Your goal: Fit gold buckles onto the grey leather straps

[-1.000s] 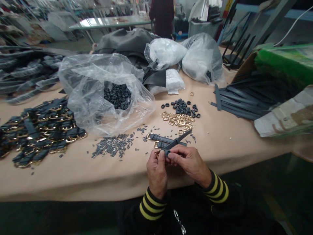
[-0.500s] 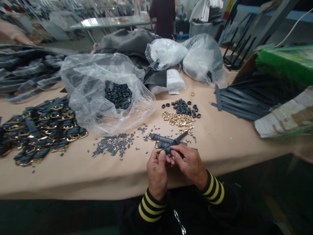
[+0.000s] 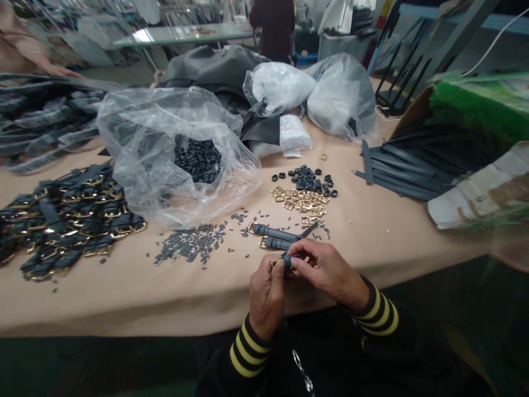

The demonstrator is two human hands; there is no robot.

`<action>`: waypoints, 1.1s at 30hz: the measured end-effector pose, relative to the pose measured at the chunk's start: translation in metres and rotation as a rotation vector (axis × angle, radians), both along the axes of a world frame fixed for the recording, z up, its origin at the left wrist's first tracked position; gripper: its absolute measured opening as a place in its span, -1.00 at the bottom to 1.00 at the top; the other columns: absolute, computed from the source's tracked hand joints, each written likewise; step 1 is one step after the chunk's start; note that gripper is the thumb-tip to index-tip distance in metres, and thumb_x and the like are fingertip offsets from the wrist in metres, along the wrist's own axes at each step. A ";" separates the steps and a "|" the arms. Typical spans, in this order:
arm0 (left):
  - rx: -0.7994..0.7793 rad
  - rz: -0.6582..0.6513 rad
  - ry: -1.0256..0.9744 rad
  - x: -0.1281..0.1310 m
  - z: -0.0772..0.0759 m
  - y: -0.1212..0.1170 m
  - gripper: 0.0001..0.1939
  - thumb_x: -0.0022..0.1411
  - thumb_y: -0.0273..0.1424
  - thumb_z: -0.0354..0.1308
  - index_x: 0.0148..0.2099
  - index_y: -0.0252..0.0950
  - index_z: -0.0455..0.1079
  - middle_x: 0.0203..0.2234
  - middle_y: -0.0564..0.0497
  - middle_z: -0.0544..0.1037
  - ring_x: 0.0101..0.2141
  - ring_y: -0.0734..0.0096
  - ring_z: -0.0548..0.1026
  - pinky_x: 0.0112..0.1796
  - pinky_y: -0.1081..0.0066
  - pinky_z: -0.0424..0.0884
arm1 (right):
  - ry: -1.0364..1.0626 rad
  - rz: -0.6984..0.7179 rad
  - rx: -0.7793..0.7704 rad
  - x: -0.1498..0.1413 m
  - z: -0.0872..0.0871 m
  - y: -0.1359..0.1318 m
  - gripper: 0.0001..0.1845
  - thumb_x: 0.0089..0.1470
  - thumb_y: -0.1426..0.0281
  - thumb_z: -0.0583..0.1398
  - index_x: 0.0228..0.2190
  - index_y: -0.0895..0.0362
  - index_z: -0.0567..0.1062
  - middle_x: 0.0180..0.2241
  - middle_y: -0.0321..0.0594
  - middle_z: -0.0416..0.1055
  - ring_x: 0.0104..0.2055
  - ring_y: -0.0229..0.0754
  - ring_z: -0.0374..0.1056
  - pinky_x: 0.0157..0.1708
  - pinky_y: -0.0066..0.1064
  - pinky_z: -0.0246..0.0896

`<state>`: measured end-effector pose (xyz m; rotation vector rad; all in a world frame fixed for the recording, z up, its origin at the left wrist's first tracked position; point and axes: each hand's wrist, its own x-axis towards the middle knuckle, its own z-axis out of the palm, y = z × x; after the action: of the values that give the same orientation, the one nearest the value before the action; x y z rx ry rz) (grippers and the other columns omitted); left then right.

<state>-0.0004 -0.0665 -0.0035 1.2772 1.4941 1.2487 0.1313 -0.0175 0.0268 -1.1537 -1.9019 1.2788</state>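
My left hand [image 3: 266,298] and my right hand [image 3: 326,273] both pinch a dark grey leather watch strap [image 3: 286,259] above the table's front edge. A small gold buckle [image 3: 275,259] shows at its near end, and its tip slants away past my fingers. Just beyond my hands lie two more grey straps with gold buckles [image 3: 275,237]. Loose gold buckles [image 3: 300,201] are heaped farther back, beside dark strap loops [image 3: 306,181]. A scatter of small grey tubes [image 3: 188,245] lies left of my hands.
The beige-covered table [image 3: 124,298] holds a heap of buckled straps [image 3: 70,215] at left, a plastic bag of dark loops [image 3: 198,160], white-filled bags [image 3: 341,102] and plain straps [image 3: 407,176] at right. A co-worker's hand [image 3: 58,70] shows top left; a person [image 3: 273,27] stands beyond.
My hands have shifted slightly right and turned the strap, lowering its tip toward the other straps. A co-worker's arm has come into view at the top left.
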 end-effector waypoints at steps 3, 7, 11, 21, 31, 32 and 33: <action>-0.003 -0.003 0.053 -0.001 0.000 0.000 -0.75 0.26 -0.32 -0.12 -0.26 -0.32 0.34 -0.49 0.04 0.45 -0.45 0.47 0.40 -0.42 0.49 0.29 | 0.010 0.012 -0.018 -0.002 0.002 -0.001 -0.92 -0.01 0.48 0.12 -0.38 0.18 0.39 -0.52 -0.32 0.37 -0.54 -0.37 0.28 -0.57 -0.59 0.20; 0.005 -0.078 0.072 -0.003 -0.001 0.001 -0.74 0.26 -0.30 -0.13 -0.20 -0.32 0.32 -0.48 0.04 0.45 -0.47 0.48 0.40 -0.43 0.48 0.31 | -0.043 -0.033 0.064 -0.002 0.002 -0.002 -0.89 -0.02 0.53 0.12 -0.38 0.19 0.43 -0.49 -0.29 0.36 -0.50 -0.34 0.27 -0.50 -0.54 0.18; -0.006 -0.134 0.076 -0.009 0.001 0.003 -0.78 0.12 -0.30 0.10 -0.19 -0.30 0.29 -0.49 0.07 0.45 -0.49 0.50 0.40 -0.44 0.50 0.32 | -0.060 0.023 0.118 0.003 0.000 0.000 -0.84 -0.01 0.54 0.12 -0.36 0.19 0.48 -0.44 -0.25 0.35 -0.43 -0.30 0.28 -0.41 -0.48 0.19; -0.099 -0.186 -0.114 -0.013 0.008 0.005 -0.82 0.19 -0.28 0.01 -0.33 -0.30 0.25 -0.73 0.18 0.32 -0.69 0.57 0.29 -0.57 0.52 0.25 | -0.164 -0.004 0.464 0.029 0.027 0.013 -0.72 0.06 0.41 0.12 -0.14 0.14 0.41 -0.22 -0.13 0.41 -0.17 -0.13 0.30 -0.16 -0.27 0.19; -0.173 -0.235 -0.086 -0.016 0.007 0.002 -0.83 0.19 -0.29 0.00 -0.36 -0.29 0.21 -0.74 0.18 0.32 -0.69 0.59 0.28 -0.58 0.54 0.23 | -0.669 0.515 0.136 0.056 0.036 0.023 -0.75 0.12 0.34 0.03 -0.51 0.15 0.41 -0.60 -0.25 0.37 -0.57 -0.28 0.27 -0.58 -0.51 0.00; -0.175 -0.243 -0.065 -0.015 0.006 0.002 -0.83 0.19 -0.29 0.00 -0.36 -0.29 0.21 -0.74 0.17 0.33 -0.69 0.58 0.28 -0.58 0.54 0.23 | -0.677 0.518 0.144 0.052 0.034 0.021 -0.76 0.12 0.35 0.02 -0.49 0.15 0.40 -0.60 -0.24 0.37 -0.57 -0.28 0.27 -0.58 -0.51 -0.01; -0.176 -0.256 -0.038 -0.013 0.006 0.002 -0.83 0.18 -0.29 0.01 -0.37 -0.29 0.21 -0.74 0.17 0.33 -0.69 0.58 0.28 -0.58 0.54 0.23 | -0.693 0.518 0.160 0.049 0.033 0.019 -0.79 0.12 0.37 0.03 -0.47 0.15 0.40 -0.59 -0.23 0.37 -0.57 -0.27 0.27 -0.58 -0.51 -0.03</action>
<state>-0.0135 -0.0649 0.0029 1.2739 1.3343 0.9491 0.1799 0.0011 0.0598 -1.1497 -2.9022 0.9989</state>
